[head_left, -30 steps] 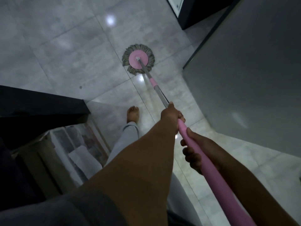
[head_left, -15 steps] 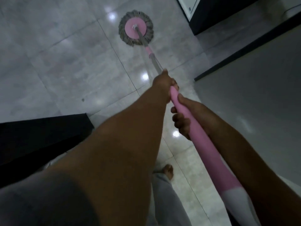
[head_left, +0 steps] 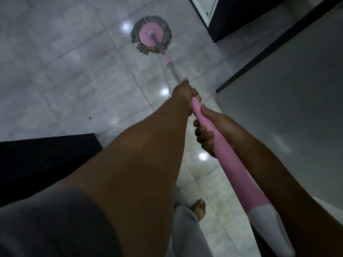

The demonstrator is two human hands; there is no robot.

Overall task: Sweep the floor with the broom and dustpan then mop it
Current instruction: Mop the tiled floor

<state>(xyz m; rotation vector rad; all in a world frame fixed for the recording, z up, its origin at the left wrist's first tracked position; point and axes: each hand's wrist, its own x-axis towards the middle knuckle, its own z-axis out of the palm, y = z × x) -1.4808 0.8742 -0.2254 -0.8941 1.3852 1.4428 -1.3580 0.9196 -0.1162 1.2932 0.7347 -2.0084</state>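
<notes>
A spin mop with a round pink disc and grey fringe, the mop head [head_left: 150, 34], lies flat on the glossy grey tile floor [head_left: 65, 75] ahead of me. Its metal and pink handle [head_left: 225, 154] runs back toward my lower right, ending in a white tip. My left hand [head_left: 183, 93] grips the handle where the metal shaft meets the pink sleeve. My right hand [head_left: 213, 130] grips the pink sleeve just behind it, fingers curled round. No broom or dustpan is in view.
A grey wall or door panel [head_left: 287, 108] with a dark lower edge fills the right side. A dark cabinet [head_left: 241, 17] stands at the top right. A black surface [head_left: 40, 160] juts in from the left. My bare foot [head_left: 199, 208] stands on the tiles below.
The mop head was pushed away along the floor, then drawn back a little toward me. Both hands kept their grip on the handle. My view tilted forward and my foot shifted lower in frame.
</notes>
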